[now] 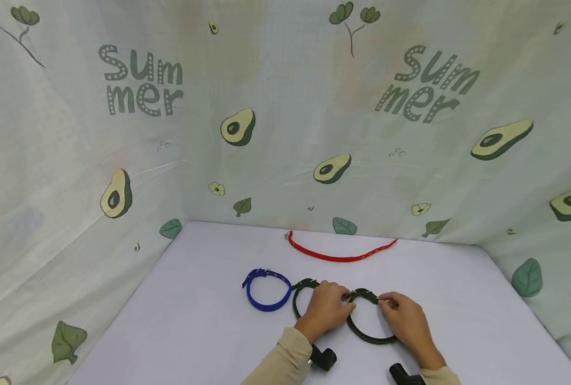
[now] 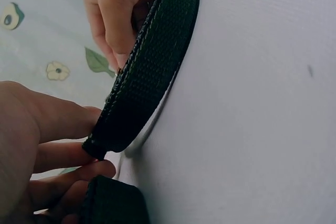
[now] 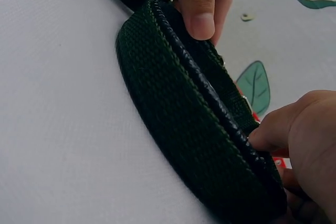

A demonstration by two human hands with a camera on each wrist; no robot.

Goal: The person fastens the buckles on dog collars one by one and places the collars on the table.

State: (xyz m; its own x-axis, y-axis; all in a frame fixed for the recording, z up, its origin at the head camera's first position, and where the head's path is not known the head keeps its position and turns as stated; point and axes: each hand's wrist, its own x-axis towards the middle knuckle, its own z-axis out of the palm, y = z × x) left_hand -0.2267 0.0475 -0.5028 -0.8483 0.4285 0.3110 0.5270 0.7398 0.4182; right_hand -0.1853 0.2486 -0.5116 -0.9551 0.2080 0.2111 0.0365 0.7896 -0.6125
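In the head view a dark green woven collar (image 1: 369, 339), closed into a loop, stands on the white table between both hands. My left hand (image 1: 326, 306) pinches this collar on its left side, near the buckle. On the other side, my right hand (image 1: 407, 322) pinches the band between thumb and fingers. A second dark green collar (image 1: 295, 306), also looped, lies partly hidden behind my left hand. The right wrist view shows the held collar (image 3: 157, 98) close up, its stitched edge raised.
A blue collar (image 1: 268, 307) forms a buckled loop left of the green ones. Farther back, a red collar (image 1: 338, 259) lies unfastened in a shallow curve near the table's back edge. A printed curtain (image 1: 276, 80) hangs behind the white table (image 1: 194, 321).
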